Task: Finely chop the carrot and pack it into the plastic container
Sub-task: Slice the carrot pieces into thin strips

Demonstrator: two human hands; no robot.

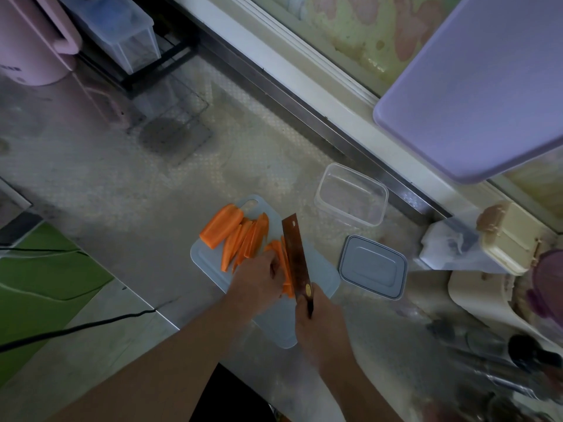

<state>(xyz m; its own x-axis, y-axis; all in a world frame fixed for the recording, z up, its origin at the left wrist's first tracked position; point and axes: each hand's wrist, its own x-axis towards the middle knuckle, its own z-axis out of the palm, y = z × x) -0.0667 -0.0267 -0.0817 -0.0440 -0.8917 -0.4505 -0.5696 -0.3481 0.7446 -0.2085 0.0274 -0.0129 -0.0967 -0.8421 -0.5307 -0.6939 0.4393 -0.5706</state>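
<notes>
A dull, embossed metal tabletop (128, 184) fills most of the view, worn and cloudy in the dim light. At its far edge runs a metal rail and a pale window frame (304, 71), with stained glass beyond. A pale blue cutting board (210, 269) lies near the front edge. On it the carrot (240, 236) lies cut into long slabs and strips, one thick piece toward the board's far left corner, thinner ones fanned beside it.

The left hand (259, 281) presses curled fingers down on a small stack of strips, and the right hand (316, 318) grips the handle of a cleaver (295, 254), whose blade stands on edge against that stack.

Just beyond the board to the right sits the clear plastic container (350, 194), open, and its grey lid (373, 266) lies flat nearer, just apart from the board.

A pink appliance (33, 41) stands at the far left beside a clear bin on a black rack (122, 35). A lilac board (475, 86) leans over the window at upper right, and a cream box (508, 239) sits below it. A black cable (76, 328) crosses a green surface at left.
</notes>
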